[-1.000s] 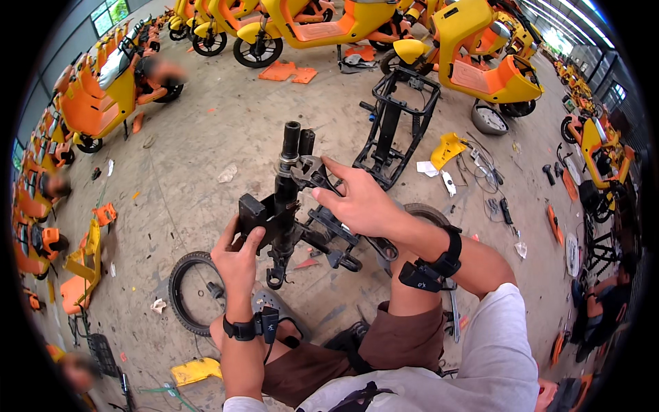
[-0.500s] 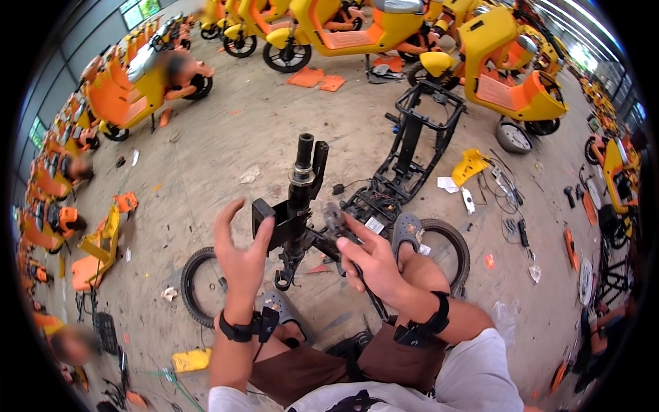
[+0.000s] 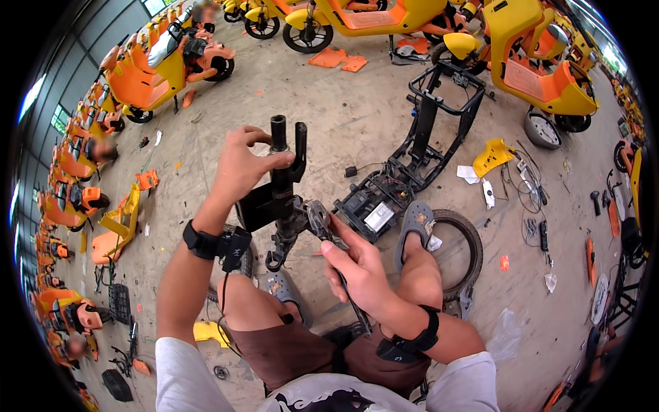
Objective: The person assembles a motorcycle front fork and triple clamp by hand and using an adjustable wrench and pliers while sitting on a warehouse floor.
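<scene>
A black front frame piece (image 3: 282,199) with an upright steering tube stands before me between my knees. My left hand (image 3: 241,165) is closed round its upper part, thumb in front and fingers on the far left side. The silver ring nut on the tube is hidden behind that hand. Lower right, my right hand (image 3: 357,264) grips what look like metal pliers (image 3: 318,218), handles running down below my palm. The plier jaws are beside the tube's lower part; whether they touch it I cannot tell.
A stripped black scooter frame (image 3: 419,147) lies ahead to the right. A tyred wheel (image 3: 473,254) rests by my right foot. Yellow and orange scooters (image 3: 384,24) line the back. A yellow panel (image 3: 492,158), cables (image 3: 528,178) and orange scraps (image 3: 336,60) litter the floor.
My left hand has gone from open beside the black frame piece up to the tube and closed round it. The pliers in my right hand have come nearer the tube. The view has shifted.
</scene>
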Action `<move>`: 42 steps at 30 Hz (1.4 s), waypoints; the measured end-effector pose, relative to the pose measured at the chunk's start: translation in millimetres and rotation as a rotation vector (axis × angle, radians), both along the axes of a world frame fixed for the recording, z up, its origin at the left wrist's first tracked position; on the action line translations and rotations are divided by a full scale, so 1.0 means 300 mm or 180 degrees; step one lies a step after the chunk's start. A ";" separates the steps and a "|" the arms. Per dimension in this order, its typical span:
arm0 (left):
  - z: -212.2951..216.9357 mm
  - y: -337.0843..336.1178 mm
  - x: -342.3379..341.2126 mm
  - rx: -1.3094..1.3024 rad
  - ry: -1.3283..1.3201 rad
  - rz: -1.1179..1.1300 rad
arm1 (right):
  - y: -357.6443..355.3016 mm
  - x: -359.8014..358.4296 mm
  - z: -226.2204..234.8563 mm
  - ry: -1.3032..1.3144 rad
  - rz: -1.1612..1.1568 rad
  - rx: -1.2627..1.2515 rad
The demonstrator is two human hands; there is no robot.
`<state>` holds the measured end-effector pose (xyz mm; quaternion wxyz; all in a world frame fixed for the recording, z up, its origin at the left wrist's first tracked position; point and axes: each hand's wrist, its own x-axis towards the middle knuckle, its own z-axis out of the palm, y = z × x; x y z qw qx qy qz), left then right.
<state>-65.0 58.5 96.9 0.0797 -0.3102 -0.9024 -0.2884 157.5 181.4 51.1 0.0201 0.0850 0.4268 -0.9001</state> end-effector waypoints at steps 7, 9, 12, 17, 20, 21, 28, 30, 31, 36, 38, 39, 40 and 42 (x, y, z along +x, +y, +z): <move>0.039 0.016 -0.053 0.0132 -0.1097 -0.0489 | 0.048 0.015 -0.009 0.0000 -0.0007 -0.0006; 0.057 0.023 -0.068 0.0022 -0.1350 -0.0629 | 0.057 0.018 -0.010 0.0055 0.0037 0.0104; 0.077 -0.009 -0.100 -0.0442 -0.0945 -0.1031 | 0.042 0.021 -0.001 0.0075 0.0095 0.0053; 0.114 -0.033 -0.110 -0.0651 -0.1150 -0.0916 | 0.022 0.007 -0.013 0.0018 0.0064 0.0058; 0.127 -0.098 -0.075 0.0054 -0.1419 -0.0970 | 0.017 0.011 -0.005 -0.0125 -0.0015 0.0204; 0.105 -0.114 -0.078 0.0227 -0.1235 -0.0951 | 0.040 0.017 -0.004 -0.0212 -0.0157 0.0342; -0.025 -0.394 0.146 0.3198 -0.2607 0.0629 | 0.021 -0.011 -0.091 -0.0320 -0.0248 0.0125; -0.035 -0.346 0.245 0.3437 -0.3323 0.1037 | 0.038 0.006 -0.091 -0.0592 -0.0243 0.0183; -0.073 -0.342 0.277 0.3756 -0.3616 0.0785 | 0.047 0.011 -0.090 -0.0598 -0.0228 0.0315; -0.134 -0.323 0.437 0.3534 -0.3700 0.0408 | -0.035 -0.037 -0.158 -0.0546 -0.0065 0.1043; -0.126 -0.257 0.486 0.3445 -0.3623 0.0348 | -0.059 -0.039 -0.194 -0.0630 -0.0313 0.1591; -0.123 -0.225 0.486 0.3399 -0.3489 0.0414 | -0.045 -0.037 -0.211 -0.0827 -0.0291 0.1792; -0.123 -0.217 0.465 0.3385 -0.3324 0.0528 | -0.042 -0.021 -0.122 -0.1087 -0.0371 0.1538; -0.162 -0.251 0.395 0.3416 -0.2822 0.0382 | -0.023 -0.024 -0.139 -0.1248 -0.0365 0.1261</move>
